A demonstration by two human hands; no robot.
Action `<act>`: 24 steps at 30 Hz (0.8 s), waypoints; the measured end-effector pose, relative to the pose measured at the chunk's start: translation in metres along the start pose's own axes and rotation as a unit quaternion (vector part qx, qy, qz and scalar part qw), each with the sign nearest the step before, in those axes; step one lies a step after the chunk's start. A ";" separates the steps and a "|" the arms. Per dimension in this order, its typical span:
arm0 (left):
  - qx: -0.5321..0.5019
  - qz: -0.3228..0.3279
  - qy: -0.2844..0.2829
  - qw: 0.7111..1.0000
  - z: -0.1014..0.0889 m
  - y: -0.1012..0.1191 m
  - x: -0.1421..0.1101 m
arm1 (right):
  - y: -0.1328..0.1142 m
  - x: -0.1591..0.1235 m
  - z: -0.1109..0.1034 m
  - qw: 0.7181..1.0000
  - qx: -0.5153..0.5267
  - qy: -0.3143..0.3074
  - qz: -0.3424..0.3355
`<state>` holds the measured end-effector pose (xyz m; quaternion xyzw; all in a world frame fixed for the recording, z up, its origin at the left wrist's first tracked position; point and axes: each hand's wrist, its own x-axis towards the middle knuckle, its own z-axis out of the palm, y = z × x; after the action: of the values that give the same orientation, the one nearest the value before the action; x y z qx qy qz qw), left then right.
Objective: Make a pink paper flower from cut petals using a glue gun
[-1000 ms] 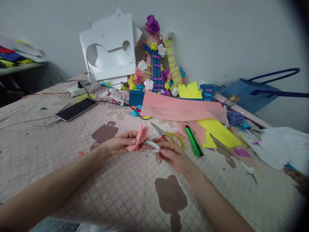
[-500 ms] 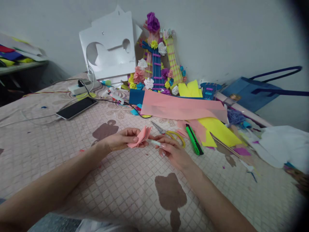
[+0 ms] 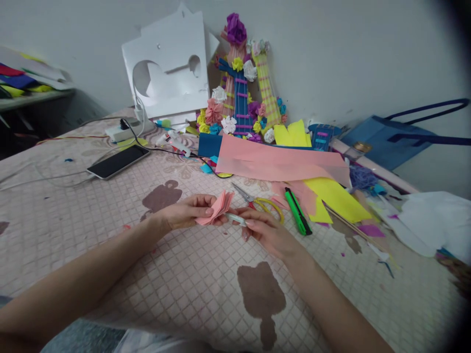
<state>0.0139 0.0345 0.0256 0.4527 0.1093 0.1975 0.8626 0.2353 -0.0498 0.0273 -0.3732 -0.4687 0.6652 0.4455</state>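
Observation:
Between the thumb and fingers of my left hand [image 3: 191, 212] is a folded stack of pink paper [image 3: 218, 208], its layers fanning apart at the upper right. My right hand [image 3: 267, 229] pinches a thin whitish stick [image 3: 235, 218]; its left tip reaches the lower right side of the stack, and I cannot tell what kind of stick it is. Just beyond my right fingers lie scissors [image 3: 270, 207] with yellow handles, blades pointing away to the left. To their right rests a green utility knife [image 3: 297, 211].
Behind the hands lies a long pink sheet [image 3: 279, 159] with yellow paper [image 3: 336, 198] by it. A glue gun [image 3: 174, 143], a phone [image 3: 119, 162] and a power strip [image 3: 128, 130] with cables occupy the left. Decorated paper guitars [image 3: 241, 98] lean on the wall near white foam board [image 3: 169, 63].
The stick's tip now sits closer against the pink stack, and its angle has shifted slightly. Both hands keep their grips; the whole view has moved a little.

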 end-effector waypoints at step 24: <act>-0.021 0.003 0.002 1.000 0.002 -0.002 -0.002 | -0.005 -0.003 0.001 0.998 -0.018 -0.063 -0.008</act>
<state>0.0135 0.0315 0.0254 0.4339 0.1056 0.2033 0.8713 0.2369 -0.0521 0.0327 -0.3348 -0.5107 0.6753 0.4136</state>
